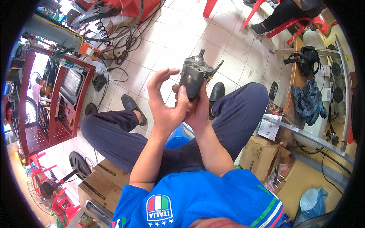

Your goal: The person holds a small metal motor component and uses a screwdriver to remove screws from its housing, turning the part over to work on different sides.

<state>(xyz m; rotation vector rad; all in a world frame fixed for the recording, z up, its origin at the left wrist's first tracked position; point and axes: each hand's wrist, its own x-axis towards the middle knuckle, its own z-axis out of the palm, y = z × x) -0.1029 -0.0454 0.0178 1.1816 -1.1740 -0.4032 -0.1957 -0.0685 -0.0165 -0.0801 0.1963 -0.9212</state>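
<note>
A small electric motor (192,81) with a dark cylindrical body, a grey metal end housing and a toothed-looking shaft on top stands nearly upright before me. My right hand (198,111) is closed round its lower part, the thumb along the right side. Beside it, my left hand (164,104) has its fingers spread and curved; the thumb rests against the motor's lower body, and the fingertips are just left of the housing. A thin dark rod (219,67) slants up at the motor's right, next to a small brass-coloured terminal. The motor's base is hidden by my hands.
Below my hands, between my knees, is a blue plastic stool or bin (177,138). A red tool cart (72,110) stands at left, near tangled black cables (127,47). Cardboard boxes (262,154) and a bench (294,95) are at right. Another person's leg (277,19) shows far right.
</note>
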